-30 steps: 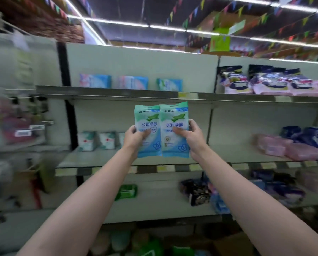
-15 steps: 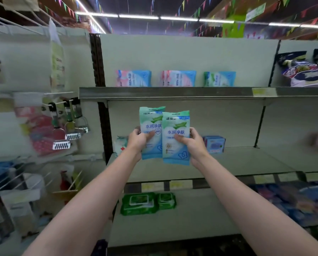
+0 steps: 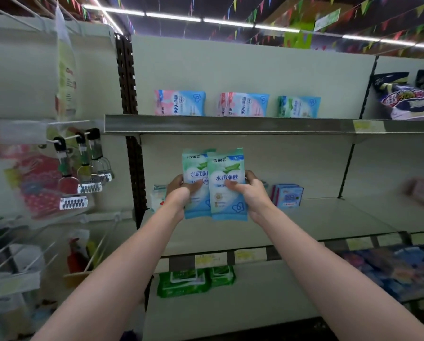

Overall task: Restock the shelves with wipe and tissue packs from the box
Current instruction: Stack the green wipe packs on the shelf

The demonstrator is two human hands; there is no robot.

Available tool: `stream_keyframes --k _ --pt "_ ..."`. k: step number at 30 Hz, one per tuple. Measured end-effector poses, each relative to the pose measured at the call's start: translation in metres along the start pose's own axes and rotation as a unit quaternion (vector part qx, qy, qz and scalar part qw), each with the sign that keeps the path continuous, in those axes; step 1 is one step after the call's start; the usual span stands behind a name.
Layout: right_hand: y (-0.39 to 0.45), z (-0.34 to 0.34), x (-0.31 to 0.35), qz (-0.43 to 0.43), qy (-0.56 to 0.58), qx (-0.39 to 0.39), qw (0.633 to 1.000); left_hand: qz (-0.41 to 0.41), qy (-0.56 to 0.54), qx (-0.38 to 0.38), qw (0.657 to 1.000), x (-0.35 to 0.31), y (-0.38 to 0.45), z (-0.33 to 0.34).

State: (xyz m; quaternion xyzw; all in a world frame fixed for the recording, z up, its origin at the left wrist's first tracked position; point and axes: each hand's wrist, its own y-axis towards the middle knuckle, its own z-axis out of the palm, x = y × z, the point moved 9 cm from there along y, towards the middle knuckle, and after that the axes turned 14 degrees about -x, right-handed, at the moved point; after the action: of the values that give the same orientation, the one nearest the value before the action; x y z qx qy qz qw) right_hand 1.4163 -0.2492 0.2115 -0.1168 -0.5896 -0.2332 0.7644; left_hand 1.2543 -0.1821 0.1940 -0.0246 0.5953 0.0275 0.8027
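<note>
Wipe packs held before middle shelf (image 3: 304, 215).
My left hand (image 3: 179, 194) grips rear wipe pack (image 3: 193, 178); right hand (image 3: 251, 193) grips front wipe pack (image 3: 228, 193), overlapping.

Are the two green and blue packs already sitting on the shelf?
No, the left hand and right hand hold the two wipe packs up in front of the middle shelf.

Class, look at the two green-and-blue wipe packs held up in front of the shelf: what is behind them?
Behind the wipe packs, gripped by the left hand and right hand, only the middle shelf's back panel shows around them. Whatever stands directly behind is covered.
</note>
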Motion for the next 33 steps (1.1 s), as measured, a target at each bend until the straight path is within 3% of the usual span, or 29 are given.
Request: stream_keyframes --k 7,21,33 --pt "0.012 -0.007 0.003 -0.015 0.0 -0.018 1.0 0.011 0.036 -0.001 0.999 0.005 0.014 0.015" --pt "0.075 -0.054 0.004 -0.054 -0.033 -0.049 0.997 0.014 -0.011 0.055 0.998 0.029 0.04 0.095" --pt "0.166 -0.136 -0.001 -0.031 -0.038 0.003 0.999 -0.011 -0.005 0.027 1.0 0.087 0.068 0.196"
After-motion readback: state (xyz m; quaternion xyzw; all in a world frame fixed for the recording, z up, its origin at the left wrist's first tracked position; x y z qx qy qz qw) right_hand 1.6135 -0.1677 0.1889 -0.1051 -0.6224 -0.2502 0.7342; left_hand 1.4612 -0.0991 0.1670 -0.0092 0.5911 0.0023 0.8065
